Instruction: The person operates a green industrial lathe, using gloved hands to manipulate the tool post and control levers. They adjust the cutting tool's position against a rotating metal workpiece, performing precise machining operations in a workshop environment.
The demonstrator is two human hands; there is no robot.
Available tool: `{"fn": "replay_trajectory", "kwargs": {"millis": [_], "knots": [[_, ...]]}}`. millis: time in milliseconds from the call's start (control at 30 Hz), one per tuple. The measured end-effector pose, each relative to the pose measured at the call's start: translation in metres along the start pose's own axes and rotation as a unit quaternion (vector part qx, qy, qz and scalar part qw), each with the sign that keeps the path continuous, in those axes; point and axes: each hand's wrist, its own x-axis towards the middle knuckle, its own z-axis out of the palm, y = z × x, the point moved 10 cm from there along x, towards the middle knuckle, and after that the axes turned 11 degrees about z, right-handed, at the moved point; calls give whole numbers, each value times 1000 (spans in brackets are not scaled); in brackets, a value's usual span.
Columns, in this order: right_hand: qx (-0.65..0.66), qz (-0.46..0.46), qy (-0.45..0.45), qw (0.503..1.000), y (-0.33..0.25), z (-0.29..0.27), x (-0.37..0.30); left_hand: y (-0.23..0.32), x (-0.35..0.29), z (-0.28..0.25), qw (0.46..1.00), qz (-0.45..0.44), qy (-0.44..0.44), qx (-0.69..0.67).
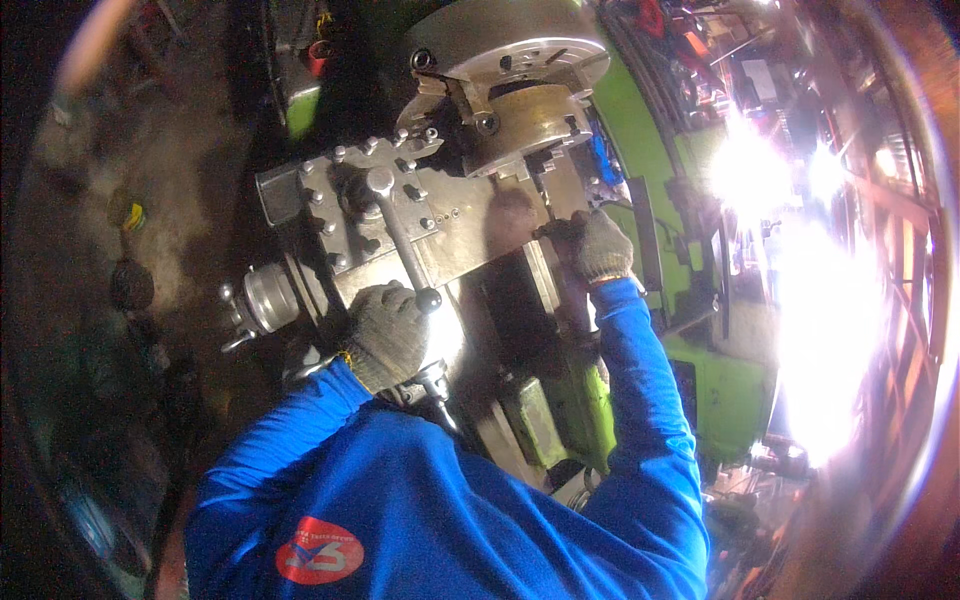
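A lathe takes up the middle of the view. Its large round chuck (500,50) grips a thick metal ring-shaped workpiece (530,125). Left of that stands a square tool post (365,195) with several bolts, and a lever (402,240) ending in a dark ball knob. My left hand (388,338), in a grey knit glove, is curled low over the carriage right beside that knob; whatever its fingers close on is hidden beneath. My gloved right hand (604,248) is closed beyond the carriage, below the workpiece, at a small dark part I cannot make out.
A round metal handwheel (268,300) juts out at the left of the carriage. Green machine casing (715,400) runs along the right. Another handle (438,388) sticks out near my body. Strong glare (830,330) washes out the far right.
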Motion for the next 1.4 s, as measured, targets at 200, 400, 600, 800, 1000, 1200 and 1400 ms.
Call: {"fn": "replay_trajectory", "kwargs": {"millis": [200, 400, 600, 800, 1000, 1200, 1400], "knots": [[13, -4, 7, 1000, 2, -5, -5, -3, 0, 2, 1000, -10, -9, -18], [-20, 14, -22, 999, 6, 8, 3, 3, 3, -5, 1000, 4, -13, 18], [0, -14, 35, 999, -3, -2, -1, 1, 0, 3, 1000, 8, -27, 0], [-9, 17, -16, 1000, 3, 4, 5, 1, -1, 3, 1000, 2, -13, 9], [-25, -27, 35, 999, 1, 1, -3, 5, 4, -4, 999, 20, -16, 23], [-47, -38, 37, 997, -7, -10, -3, 1, 3, -6, 1000, 19, 6, -3], [-47, -41, 36, 997, -1, -1, -3, 3, 2, -4, 1000, 15, -16, 4]]}}
